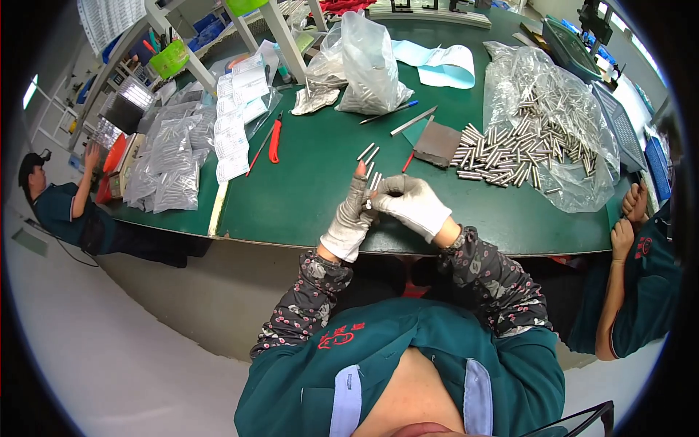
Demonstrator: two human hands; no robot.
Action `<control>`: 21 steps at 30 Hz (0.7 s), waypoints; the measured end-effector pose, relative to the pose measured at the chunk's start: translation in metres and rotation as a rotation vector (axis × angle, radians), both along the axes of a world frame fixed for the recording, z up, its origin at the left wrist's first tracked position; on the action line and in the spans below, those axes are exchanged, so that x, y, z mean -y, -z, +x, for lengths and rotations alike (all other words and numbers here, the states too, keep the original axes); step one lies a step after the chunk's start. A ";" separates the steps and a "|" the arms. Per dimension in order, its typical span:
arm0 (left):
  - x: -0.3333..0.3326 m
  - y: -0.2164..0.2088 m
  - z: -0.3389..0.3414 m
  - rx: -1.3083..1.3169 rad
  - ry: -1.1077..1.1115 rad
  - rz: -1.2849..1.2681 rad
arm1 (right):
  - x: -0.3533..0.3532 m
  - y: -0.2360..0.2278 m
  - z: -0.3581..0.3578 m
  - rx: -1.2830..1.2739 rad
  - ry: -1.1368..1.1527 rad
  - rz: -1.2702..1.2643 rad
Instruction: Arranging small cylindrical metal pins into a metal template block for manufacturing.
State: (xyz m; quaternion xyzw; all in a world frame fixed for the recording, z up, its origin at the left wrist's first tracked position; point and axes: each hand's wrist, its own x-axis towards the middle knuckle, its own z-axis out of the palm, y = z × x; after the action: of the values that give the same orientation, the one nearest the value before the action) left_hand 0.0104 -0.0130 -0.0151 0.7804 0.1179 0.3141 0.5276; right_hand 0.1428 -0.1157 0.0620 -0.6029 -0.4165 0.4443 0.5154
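My left hand (348, 222) and my right hand (416, 207), both in white gloves with some bare fingertips, meet over the table's near edge. Between them a small bit of a shiny metal pin (369, 205) shows; most of it is hidden by the fingers. One left finger points up while the others curl round the pin. The right thumb and fingers pinch at the same spot. Just beyond my hands lie a few loose metal pins (372, 154). A large heap of metal pins (510, 151) spreads from a clear plastic bag (582, 182) on the right.
A dark square block (438, 143), a steel ruler (413, 121) and a blue pen (389, 112) lie ahead. Farther left are a red cutter knife (275, 138), paper sheets (231, 131) and bagged pins (171, 156). A filled plastic bag (368, 69) stands behind. Co-workers are at both sides.
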 end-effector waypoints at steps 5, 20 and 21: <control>0.001 -0.001 0.002 -0.019 0.016 0.026 | -0.002 0.003 0.002 -0.094 0.003 0.041; -0.030 0.039 0.007 -0.038 0.387 -0.136 | -0.013 0.017 0.007 0.010 -0.086 0.010; -0.028 0.041 0.007 -0.038 0.386 -0.137 | -0.012 0.017 0.008 0.019 -0.106 0.014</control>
State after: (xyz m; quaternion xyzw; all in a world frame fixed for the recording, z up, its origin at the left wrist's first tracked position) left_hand 0.0172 0.0147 -0.0557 0.7565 -0.0030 0.1837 0.6276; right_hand 0.1510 -0.1036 0.0453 -0.5806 -0.4559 0.4620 0.4915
